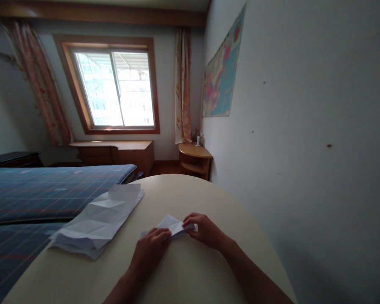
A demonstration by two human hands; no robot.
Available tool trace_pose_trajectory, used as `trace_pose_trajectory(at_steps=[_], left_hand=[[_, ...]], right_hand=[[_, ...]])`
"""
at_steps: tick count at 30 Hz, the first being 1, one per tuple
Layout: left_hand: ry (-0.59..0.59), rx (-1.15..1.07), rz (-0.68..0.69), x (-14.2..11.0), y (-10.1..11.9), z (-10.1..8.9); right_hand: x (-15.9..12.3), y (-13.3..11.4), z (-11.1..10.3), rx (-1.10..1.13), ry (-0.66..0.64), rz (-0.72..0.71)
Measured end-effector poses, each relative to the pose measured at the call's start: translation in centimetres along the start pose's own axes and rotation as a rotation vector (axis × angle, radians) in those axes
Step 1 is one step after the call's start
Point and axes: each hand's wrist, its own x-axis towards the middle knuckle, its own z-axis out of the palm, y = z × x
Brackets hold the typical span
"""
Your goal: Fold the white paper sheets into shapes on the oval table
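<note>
A small piece of folded white paper (169,221) lies on the round cream table (190,194) in front of me. My left hand (153,242) rests on its left side, fingers together and pressed down on the paper. On the other side, my right hand (202,230) pinches the paper's right corner between thumb and fingers. Part of the paper is hidden beneath the left hand. Farther left on the table lies a stack of creased white sheets (104,215), apart from both hands.
Blue plaid mattresses (57,190) border the table on the left. A white wall (304,169) with a map (223,71) stands close on the right. Beyond the table are a wooden corner shelf (194,151), a low desk (129,145) and a window (117,88).
</note>
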Motion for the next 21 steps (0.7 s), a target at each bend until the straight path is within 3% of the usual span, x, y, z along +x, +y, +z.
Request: trace_pose_trajectory(at_steps=[8,21], left_hand=[[-0.035,0.002,0.038,0.0,0.0,-0.1],[-0.001,0.083,-0.022,-0.2,-0.5,0.5]], right_hand=[[0.1,1.1,0.5,-0.068,0.012,0.168],[-0.1,-0.5,0.8,-0.18,-0.187,0.048]])
